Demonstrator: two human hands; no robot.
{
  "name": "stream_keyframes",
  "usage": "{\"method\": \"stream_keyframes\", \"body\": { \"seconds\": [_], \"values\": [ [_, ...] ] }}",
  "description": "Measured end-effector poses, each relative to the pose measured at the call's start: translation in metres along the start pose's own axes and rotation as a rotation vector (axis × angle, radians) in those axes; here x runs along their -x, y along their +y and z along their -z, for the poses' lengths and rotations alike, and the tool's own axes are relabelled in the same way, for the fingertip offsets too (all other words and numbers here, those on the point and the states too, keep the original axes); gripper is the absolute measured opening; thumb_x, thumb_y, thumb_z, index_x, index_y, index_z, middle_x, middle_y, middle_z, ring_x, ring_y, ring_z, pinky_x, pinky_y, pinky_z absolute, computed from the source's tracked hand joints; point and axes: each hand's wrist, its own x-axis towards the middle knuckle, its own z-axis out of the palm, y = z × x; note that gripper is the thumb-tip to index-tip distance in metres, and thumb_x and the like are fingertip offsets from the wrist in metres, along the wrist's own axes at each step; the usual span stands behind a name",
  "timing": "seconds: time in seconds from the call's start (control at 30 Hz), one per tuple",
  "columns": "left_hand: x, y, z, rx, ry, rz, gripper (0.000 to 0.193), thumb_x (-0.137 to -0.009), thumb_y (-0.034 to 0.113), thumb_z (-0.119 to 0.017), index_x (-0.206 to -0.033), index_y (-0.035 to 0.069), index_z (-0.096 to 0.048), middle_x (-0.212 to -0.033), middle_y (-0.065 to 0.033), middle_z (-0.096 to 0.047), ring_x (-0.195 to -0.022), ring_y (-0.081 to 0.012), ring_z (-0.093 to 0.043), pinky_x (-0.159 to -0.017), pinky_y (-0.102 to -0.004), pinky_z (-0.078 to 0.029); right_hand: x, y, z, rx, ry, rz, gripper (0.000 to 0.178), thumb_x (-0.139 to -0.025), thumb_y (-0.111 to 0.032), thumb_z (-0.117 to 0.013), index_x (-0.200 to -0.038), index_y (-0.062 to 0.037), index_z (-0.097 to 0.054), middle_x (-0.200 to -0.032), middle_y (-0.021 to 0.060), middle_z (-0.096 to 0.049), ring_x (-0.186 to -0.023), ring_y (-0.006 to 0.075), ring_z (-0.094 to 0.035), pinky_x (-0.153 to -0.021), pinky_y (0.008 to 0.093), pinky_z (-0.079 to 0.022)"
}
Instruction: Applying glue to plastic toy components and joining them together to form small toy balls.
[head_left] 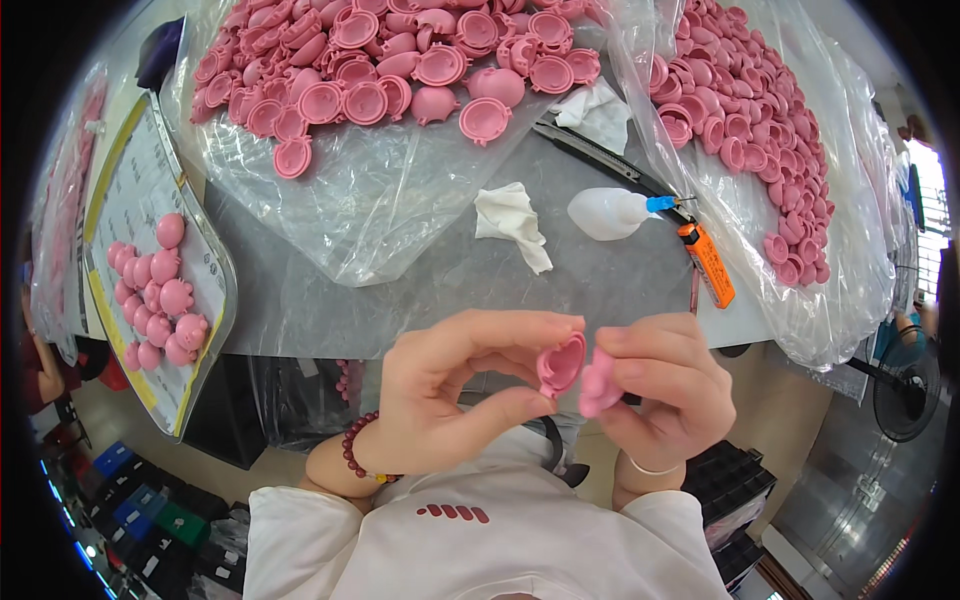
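Observation:
Between thumb and fingers, my left hand pinches a pink hollow half-shell, its open rim turned toward the other hand. My right hand grips a second pink plastic piece, rounded with small bumps and partly hidden by the fingers. The two pieces are close together but apart, held in front of my chest just off the table's near edge. On the far side of the table lies a large pile of pink half-shells on a clear plastic bag.
Another heap of pink pieces lies in a plastic bag at right. Joined pink balls sit on a yellow-edged tray at left. A white squeeze bottle, an orange lighter, a black utility knife and crumpled tissue lie mid-table.

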Motion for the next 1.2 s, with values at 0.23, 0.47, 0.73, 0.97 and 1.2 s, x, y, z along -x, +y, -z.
{"method": "stream_keyframes", "body": {
  "seconds": [0.23, 0.47, 0.73, 0.97, 1.2],
  "values": [
    [0.000, -0.001, -0.005, -0.219, 0.070, -0.040, 0.034, -0.068, -0.008, -0.061, -0.102, -0.004, -0.054, -0.105, -0.0152, -0.055, -0.083, -0.0188, -0.060, -0.071, -0.0269, -0.050, 0.007, 0.009, -0.007, 0.051, -0.003, 0.003, 0.034, -0.054, -0.001, -0.069, -0.086, -0.0026, -0.058, -0.085, 0.0147, -0.060, -0.068, 0.0221, -0.055, -0.056, 0.0271, -0.044],
    [0.000, -0.001, -0.005, -0.268, 0.056, -0.062, 0.035, -0.066, -0.005, -0.063, -0.101, -0.001, -0.056, -0.102, -0.0140, -0.057, -0.079, -0.0175, -0.061, -0.068, -0.0247, -0.050, 0.009, 0.007, -0.005, 0.128, -0.017, 0.048, 0.032, -0.055, 0.001, -0.069, -0.085, -0.0028, -0.058, -0.087, 0.0156, -0.060, -0.069, 0.0225, -0.056, -0.056, 0.0276, -0.045],
    [-0.002, -0.001, 0.001, -0.200, -0.036, -0.010, 0.045, -0.060, 0.001, -0.073, -0.100, -0.007, -0.054, -0.104, -0.0236, -0.054, -0.095, -0.0244, -0.055, -0.081, -0.0321, -0.043, 0.019, 0.007, -0.011, 0.158, 0.015, 0.142, 0.029, -0.056, -0.005, -0.070, -0.084, -0.0070, -0.063, -0.074, 0.0011, -0.054, -0.063, 0.0153, -0.052, -0.053, 0.0244, -0.040],
    [-0.004, -0.007, 0.004, -0.251, 0.013, -0.107, 0.049, -0.057, 0.011, -0.077, -0.098, -0.005, -0.056, -0.097, -0.0222, -0.058, -0.080, -0.0201, -0.058, -0.071, -0.0278, -0.046, 0.021, 0.008, -0.012, 0.053, 0.092, 0.111, 0.027, -0.054, 0.003, -0.064, -0.078, -0.0080, -0.060, -0.075, 0.0014, -0.055, -0.060, 0.0169, -0.051, -0.050, 0.0252, -0.037],
    [-0.003, -0.004, 0.006, -0.355, -0.022, -0.273, 0.045, -0.055, 0.013, -0.078, -0.093, -0.002, -0.060, -0.088, -0.0194, -0.061, -0.075, -0.0176, -0.058, -0.062, -0.0250, -0.047, 0.016, 0.013, -0.007, -0.009, 0.164, 0.055, 0.031, -0.052, -0.006, -0.066, -0.082, -0.0043, -0.056, -0.073, 0.0064, -0.053, -0.062, 0.0212, -0.050, -0.050, 0.0294, -0.038]
  ]
}}
